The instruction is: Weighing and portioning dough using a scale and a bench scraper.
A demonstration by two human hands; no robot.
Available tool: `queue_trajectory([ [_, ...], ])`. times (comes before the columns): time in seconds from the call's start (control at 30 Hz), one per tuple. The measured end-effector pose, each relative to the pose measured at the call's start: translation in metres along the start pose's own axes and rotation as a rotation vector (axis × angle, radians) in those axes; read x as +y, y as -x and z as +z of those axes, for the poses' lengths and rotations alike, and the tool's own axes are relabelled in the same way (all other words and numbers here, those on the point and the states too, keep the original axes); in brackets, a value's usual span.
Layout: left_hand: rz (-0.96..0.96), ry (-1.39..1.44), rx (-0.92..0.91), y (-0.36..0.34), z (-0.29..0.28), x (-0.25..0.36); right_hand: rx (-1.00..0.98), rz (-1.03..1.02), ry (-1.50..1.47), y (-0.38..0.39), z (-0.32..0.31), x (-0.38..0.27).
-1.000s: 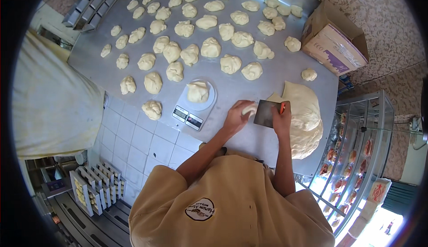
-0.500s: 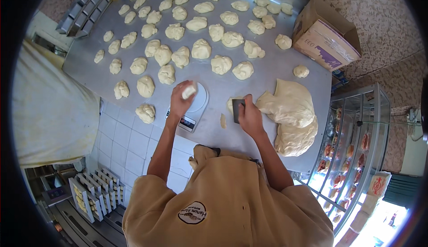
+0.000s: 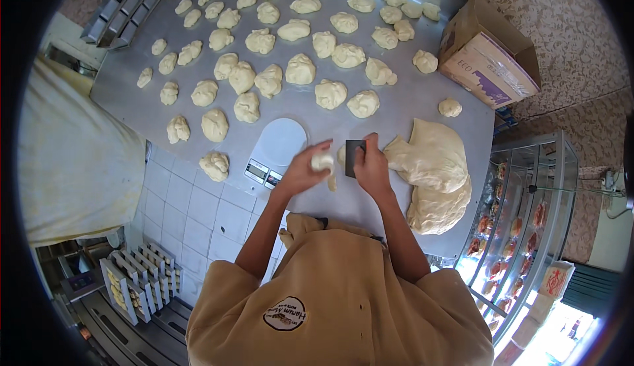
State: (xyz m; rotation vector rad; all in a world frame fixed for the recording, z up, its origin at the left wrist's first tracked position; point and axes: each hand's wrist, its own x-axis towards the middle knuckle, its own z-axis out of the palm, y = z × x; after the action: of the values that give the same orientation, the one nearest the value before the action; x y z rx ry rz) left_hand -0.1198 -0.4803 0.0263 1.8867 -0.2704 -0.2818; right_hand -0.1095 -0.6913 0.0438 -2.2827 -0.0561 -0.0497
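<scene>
My left hand [image 3: 307,171] is closed round a small piece of dough [image 3: 321,162], just right of a white kitchen scale [image 3: 281,143] with a round plate. In my right hand [image 3: 373,168] is a dark dough scraper [image 3: 352,157], its flat blade upright over the table. A bit of dough [image 3: 341,155] shows at the blade's left edge, partly hidden by it. Beside my right hand lies a large mass of dough [image 3: 432,155], one lobe resting over another. Left of the scale sits a dough lump [image 3: 214,166] near the table edge.
Several dough lumps [image 3: 300,69] spread over the metal table [image 3: 396,112] toward its far side. An open cardboard box [image 3: 492,66] stands at the right, joined metal tins [image 3: 129,9] at the far left. A glass cabinet [image 3: 522,227] with wrapped goods is beside the table's right edge.
My left hand has moved right and nearer, from over the scale plate toward the scraper, still with dough in it. My right hand stays almost in place with the scraper.
</scene>
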Motion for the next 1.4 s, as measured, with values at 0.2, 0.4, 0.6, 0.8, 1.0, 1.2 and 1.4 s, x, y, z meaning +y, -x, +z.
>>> queue_trajectory([
  [0.2,-0.001,-0.087,0.101,0.054,0.025,-0.015,-0.314,-0.08,-0.036,0.019,-0.023,-0.002],
  [0.4,-0.14,0.024,0.111,0.082,0.031,-0.026,-0.486,-0.33,0.119,0.015,0.006,-0.012],
  [0.6,-0.166,-0.092,0.122,0.068,0.039,-0.014,-0.266,-0.191,0.011,0.007,0.065,0.005],
  [0.8,-0.366,-0.093,0.495,0.038,0.006,0.0,0.11,0.199,-0.337,-0.01,0.013,0.039],
  [1.0,-0.126,-0.883,0.732,0.0,-0.01,0.017,0.273,0.499,-0.73,0.001,-0.114,0.076],
  [1.2,0.432,-0.208,0.171,-0.096,0.119,0.03,0.08,0.358,0.39,-0.02,-0.118,0.066],
  [1.4,0.452,-0.19,0.029,-0.136,0.175,-0.045,0.115,0.409,0.376,-0.061,-0.05,0.1],
])
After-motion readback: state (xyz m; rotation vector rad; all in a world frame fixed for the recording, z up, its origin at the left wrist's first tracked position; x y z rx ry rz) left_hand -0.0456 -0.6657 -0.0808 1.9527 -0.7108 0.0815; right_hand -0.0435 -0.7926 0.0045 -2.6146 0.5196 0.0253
